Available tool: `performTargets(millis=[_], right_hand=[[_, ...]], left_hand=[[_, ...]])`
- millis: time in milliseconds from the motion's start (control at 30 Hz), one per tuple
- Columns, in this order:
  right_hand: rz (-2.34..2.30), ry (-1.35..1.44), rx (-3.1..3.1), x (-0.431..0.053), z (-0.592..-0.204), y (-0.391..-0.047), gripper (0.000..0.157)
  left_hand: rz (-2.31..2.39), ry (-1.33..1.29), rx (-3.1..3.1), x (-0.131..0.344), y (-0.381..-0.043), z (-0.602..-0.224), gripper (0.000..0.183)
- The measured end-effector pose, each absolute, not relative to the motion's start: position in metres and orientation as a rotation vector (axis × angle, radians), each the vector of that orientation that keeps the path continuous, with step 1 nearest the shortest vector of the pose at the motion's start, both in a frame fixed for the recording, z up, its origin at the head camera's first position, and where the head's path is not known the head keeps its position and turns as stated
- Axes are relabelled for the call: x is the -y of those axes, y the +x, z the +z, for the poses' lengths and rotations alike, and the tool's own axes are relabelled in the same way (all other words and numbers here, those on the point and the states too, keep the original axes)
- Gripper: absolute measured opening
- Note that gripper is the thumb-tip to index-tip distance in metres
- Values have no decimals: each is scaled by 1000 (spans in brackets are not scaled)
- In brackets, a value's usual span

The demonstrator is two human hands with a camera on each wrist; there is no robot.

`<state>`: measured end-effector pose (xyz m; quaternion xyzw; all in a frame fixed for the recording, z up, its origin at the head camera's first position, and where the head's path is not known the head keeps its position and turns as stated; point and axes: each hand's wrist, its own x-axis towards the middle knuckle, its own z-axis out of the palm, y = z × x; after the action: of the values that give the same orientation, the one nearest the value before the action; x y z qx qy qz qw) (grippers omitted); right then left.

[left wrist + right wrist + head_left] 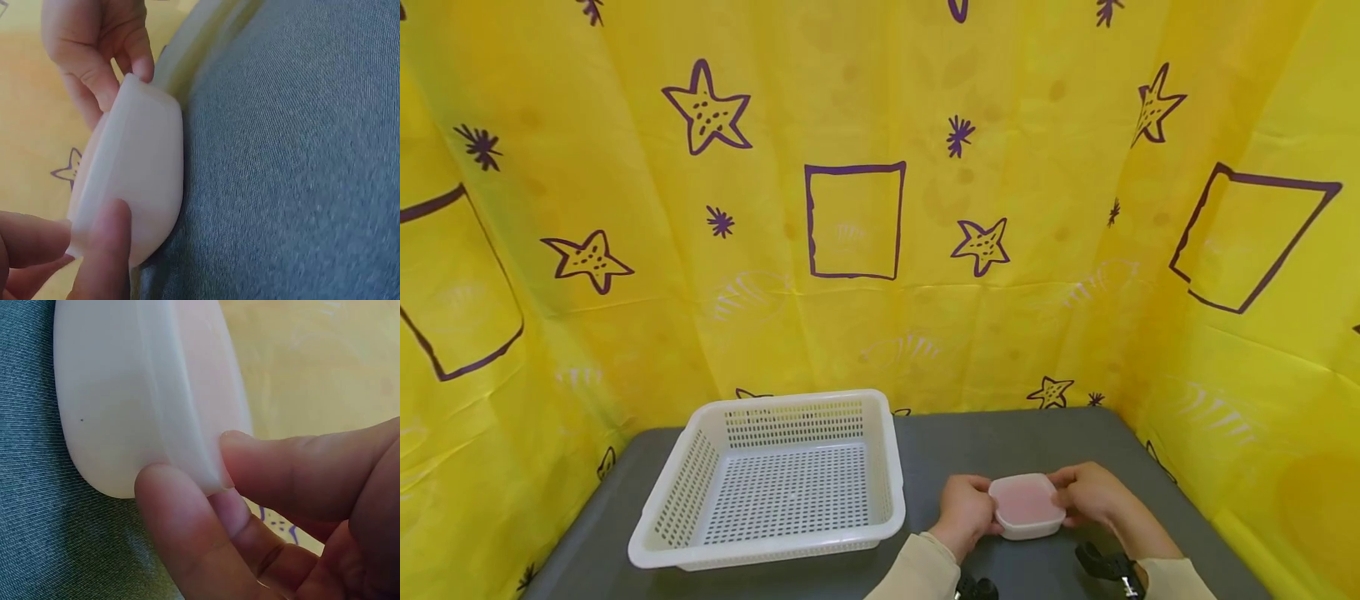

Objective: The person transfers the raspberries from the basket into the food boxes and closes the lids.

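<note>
A small white food container with a pinkish lid rests on the dark table, right of the basket. My left hand holds its left end, thumb and fingers at the rim. At the opposite end my right hand pinches the lid's corner. In the right wrist view the thumb lies on the lid's edge while a fingertip presses the white side wall. From the left wrist, the container's side appears between both hands, its base against the cloth. The lid sits on the container.
A white perforated plastic basket stands on the left part of the grey table. A yellow curtain with purple stars and squares closes off the back and both sides. Black straps ring the wrists.
</note>
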<state>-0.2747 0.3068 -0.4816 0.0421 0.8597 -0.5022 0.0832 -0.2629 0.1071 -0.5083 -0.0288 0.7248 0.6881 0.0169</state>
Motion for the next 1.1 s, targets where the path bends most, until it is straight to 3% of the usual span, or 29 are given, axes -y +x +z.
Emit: performTargets(millis=[200,433,1100], right_hand=[[-1406,49,-2672,-304,-485,-276,49],[-1380,73,-2678,-303,-484,-275,45],[-1513,194,-2558,-305,-492,-275,47]], left_hand=[[2055,-1,-2229,-103,-261,-501,53],[1944,138,-2203,-100,-261,-501,67],[1991,145,-2249,-103,-257,-509,64]])
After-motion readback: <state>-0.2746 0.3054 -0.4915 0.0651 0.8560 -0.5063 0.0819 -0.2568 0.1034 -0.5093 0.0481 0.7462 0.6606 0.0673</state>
